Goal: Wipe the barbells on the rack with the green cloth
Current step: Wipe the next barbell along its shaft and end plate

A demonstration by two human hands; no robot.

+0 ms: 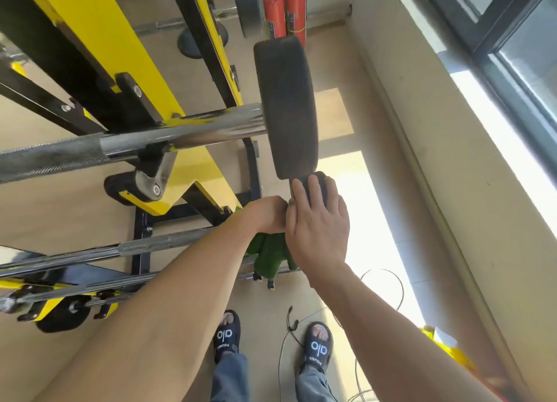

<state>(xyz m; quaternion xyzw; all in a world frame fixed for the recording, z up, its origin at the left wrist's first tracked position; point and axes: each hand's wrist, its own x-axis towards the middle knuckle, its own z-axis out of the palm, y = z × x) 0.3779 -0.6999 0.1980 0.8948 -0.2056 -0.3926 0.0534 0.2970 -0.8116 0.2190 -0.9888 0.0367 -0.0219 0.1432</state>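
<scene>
A yellow and black rack [99, 40] carries several chrome barbells. The upper barbell [180, 133] ends in a black weight plate [286, 109]. A lower barbell [144, 246] runs beneath it toward my hands. My left hand [268, 214] grips the green cloth [271, 255], which is wrapped round that lower bar near its end and hangs below my fist. My right hand [316, 220] lies on the lower bar's black end plate [321, 184], fingers laid over its rim.
More bars [75, 293] sit lower on the rack at left. Two red fire extinguishers [284, 9] stand at the far wall. A window and wall ledge [452, 160] run along the right. Cables [289, 341] lie on the floor by my sandalled feet.
</scene>
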